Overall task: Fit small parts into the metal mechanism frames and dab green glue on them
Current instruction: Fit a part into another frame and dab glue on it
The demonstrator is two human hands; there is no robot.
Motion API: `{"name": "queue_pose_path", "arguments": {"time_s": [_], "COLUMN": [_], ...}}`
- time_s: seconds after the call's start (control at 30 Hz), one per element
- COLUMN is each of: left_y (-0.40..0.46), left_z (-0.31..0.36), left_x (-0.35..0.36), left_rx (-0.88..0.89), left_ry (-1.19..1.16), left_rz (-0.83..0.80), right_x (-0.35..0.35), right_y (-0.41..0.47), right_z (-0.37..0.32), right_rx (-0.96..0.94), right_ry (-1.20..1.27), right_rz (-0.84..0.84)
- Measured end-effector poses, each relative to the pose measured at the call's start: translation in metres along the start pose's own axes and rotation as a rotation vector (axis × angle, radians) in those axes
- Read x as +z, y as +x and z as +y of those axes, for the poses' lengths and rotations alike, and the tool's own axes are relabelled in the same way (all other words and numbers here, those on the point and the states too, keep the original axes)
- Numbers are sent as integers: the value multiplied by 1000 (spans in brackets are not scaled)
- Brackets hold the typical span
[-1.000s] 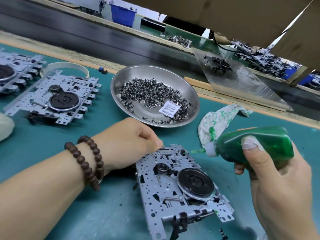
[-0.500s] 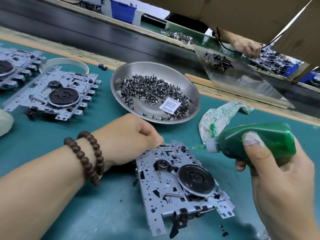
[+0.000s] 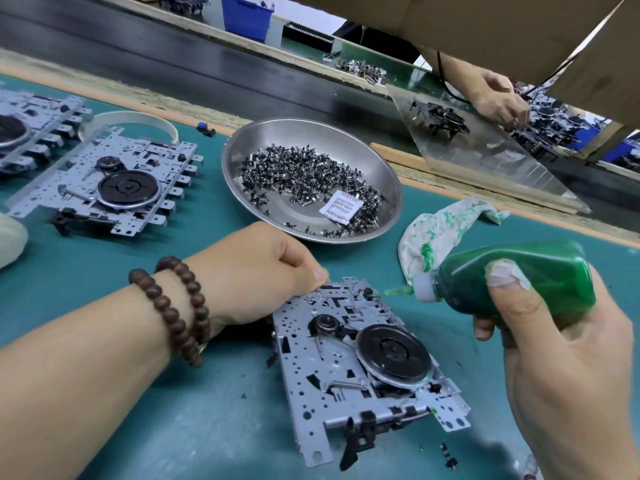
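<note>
A teal mat covers the tabletop (image 3: 86, 299), edged at the far side by a wooden strip, with a dark conveyor belt (image 3: 173, 64) running beyond it and a blue bin (image 3: 247, 15) farther back. At the far left a metal frame (image 3: 31, 133) lies partly out of view, and just beside it a second finished frame (image 3: 104, 181) with a black flywheel lies flat in front of a white tape ring (image 3: 128, 121). The left hand (image 3: 256, 271), with a brown bead bracelet (image 3: 173, 306) on its wrist, has its fingers curled and its thumb tip pressing the upper left corner of the mechanism frame (image 3: 346, 368); what the fingers hold beneath cannot be told. This frame lies flat on the mat in the near centre, a perforated silver plate carrying a small pulley, a large black flywheel and black levers at its near edge, with a green dab by its right corner. Behind it a round steel dish (image 3: 311, 140) holds a heap of small dark parts (image 3: 304, 178) and a white sachet (image 3: 343, 206) reading "DESICCANT", "THROW AWAY", "DO NOT EAT". To the right lies a green-stained white rag (image 3: 443, 230). The right hand (image 3: 561, 358) grips the green glue bottle (image 3: 519, 275), thumb on top, its nozzle pointing left just beyond the frame's far right corner. Another person's hand (image 3: 498, 95) works across the belt.
</note>
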State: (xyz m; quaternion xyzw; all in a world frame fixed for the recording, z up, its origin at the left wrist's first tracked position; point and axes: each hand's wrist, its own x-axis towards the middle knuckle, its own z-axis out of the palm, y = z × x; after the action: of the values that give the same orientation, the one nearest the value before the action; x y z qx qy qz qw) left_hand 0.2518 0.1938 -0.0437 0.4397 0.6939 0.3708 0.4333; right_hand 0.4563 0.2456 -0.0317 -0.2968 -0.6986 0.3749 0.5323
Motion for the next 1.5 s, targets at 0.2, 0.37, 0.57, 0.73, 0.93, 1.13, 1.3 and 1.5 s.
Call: {"name": "queue_pose_path", "arguments": {"time_s": [0.2,0.37,0.57,0.73,0.93,1.13,1.3,1.5], "left_y": [-1,0,0,1,1,1,0,1], "left_z": [1,0,-1,0,-2,-1,-1,-2], "left_x": [-1,-1,-1,0,-1,-1,-1,0], "left_rx": [1,13,10,3,12,17,17,13], "left_ry": [8,17,16,9,8,3,-2,-10], "left_rz": [-11,-10,-13,-14,-15,-14,-15,-10], "right_x": [1,1,1,-1,-1,-1,-1,-1], "right_y": [0,0,0,0,0,0,0,0], "right_z": [0,0,1,1,2,1,1,0], "right_rx": [-15,-30,-24,-25,-19,-16,-15,-7], "right_ry": [4,0,-7,-12,-8,-1,-1,0], "right_rz": [7,-4,1,-4,2,3,0,-1]}}
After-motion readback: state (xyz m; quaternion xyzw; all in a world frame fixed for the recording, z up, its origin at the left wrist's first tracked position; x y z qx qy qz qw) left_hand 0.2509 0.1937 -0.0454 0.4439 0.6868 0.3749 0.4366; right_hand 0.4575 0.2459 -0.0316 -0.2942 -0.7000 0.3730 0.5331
